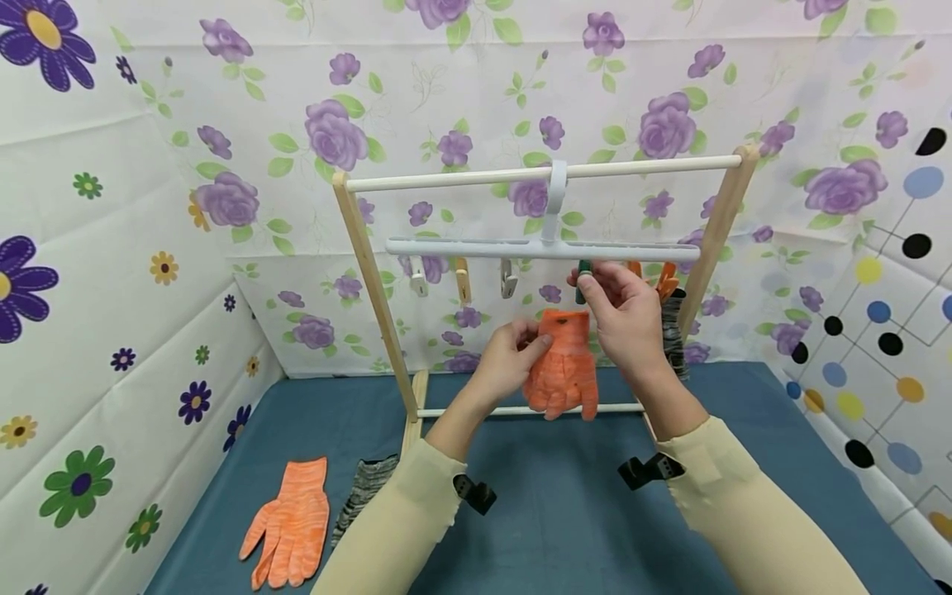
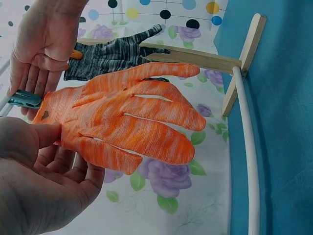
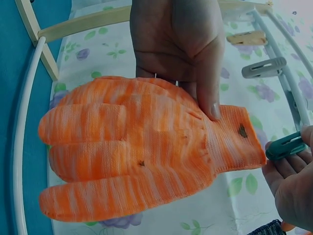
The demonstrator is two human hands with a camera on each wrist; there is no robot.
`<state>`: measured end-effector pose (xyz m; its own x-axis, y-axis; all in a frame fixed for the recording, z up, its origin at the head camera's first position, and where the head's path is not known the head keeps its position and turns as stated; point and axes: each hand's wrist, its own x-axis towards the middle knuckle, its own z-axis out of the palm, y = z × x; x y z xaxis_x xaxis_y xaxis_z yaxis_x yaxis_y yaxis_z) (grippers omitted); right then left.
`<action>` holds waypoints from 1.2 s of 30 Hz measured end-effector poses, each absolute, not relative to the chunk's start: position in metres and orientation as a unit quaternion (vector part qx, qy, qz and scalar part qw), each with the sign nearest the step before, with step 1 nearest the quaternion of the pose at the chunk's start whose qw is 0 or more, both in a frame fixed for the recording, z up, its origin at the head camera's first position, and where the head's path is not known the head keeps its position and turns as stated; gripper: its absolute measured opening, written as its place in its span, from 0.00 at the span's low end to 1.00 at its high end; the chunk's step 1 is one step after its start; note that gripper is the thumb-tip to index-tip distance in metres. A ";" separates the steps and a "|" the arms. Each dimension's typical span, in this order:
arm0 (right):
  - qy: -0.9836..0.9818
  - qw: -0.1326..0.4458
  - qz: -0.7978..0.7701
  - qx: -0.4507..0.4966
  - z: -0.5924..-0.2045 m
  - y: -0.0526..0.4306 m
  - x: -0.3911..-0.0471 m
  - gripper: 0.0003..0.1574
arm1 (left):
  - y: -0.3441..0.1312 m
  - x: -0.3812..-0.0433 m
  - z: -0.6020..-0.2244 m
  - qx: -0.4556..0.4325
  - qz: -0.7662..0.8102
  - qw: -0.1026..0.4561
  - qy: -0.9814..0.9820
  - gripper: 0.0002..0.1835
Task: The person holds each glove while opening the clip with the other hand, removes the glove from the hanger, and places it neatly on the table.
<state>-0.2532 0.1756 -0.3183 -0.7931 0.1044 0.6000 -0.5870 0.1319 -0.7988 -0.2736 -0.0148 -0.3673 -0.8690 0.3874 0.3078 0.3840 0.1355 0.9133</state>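
Observation:
My left hand (image 1: 509, 359) pinches an orange knit glove (image 1: 564, 368) near its cuff, thumb on the near face. The glove hangs fingers down and bears small dark marks. My right hand (image 1: 625, 318) holds a green clothespin (image 3: 287, 146) under the white hanger (image 1: 476, 247). The tip of that clothespin meets the cuff's edge at one corner; I cannot tell whether it bites the fabric. Beyond my right hand, a black-and-grey knit glove (image 2: 107, 56) hangs from orange clothespins (image 1: 667, 281).
The hanger hooks over the top rod (image 1: 654, 168) of a wooden rack (image 1: 375, 289). White (image 1: 419, 279), yellowish (image 1: 463, 281) and grey (image 1: 509, 279) clothespins hang along its left half. Another orange glove (image 1: 292, 525) and a dark grey knit piece (image 1: 368, 487) lie on the blue table at left.

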 end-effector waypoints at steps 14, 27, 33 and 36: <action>-0.705 0.267 0.628 0.193 -0.322 0.175 -0.253 0.25 | -0.026 -0.263 -0.377 0.254 0.600 -0.007 0.758 0.11; -0.700 0.279 0.625 0.204 -0.324 0.174 -0.252 0.25 | -0.039 -0.246 -0.380 0.256 0.592 -0.027 0.764 0.10; -0.701 0.278 0.624 0.206 -0.325 0.174 -0.252 0.27 | -0.046 -0.240 -0.381 0.242 0.600 -0.024 0.762 0.10; -0.702 0.275 0.625 0.205 -0.326 0.174 -0.251 0.29 | -0.049 -0.238 -0.382 0.237 0.603 -0.020 0.761 0.09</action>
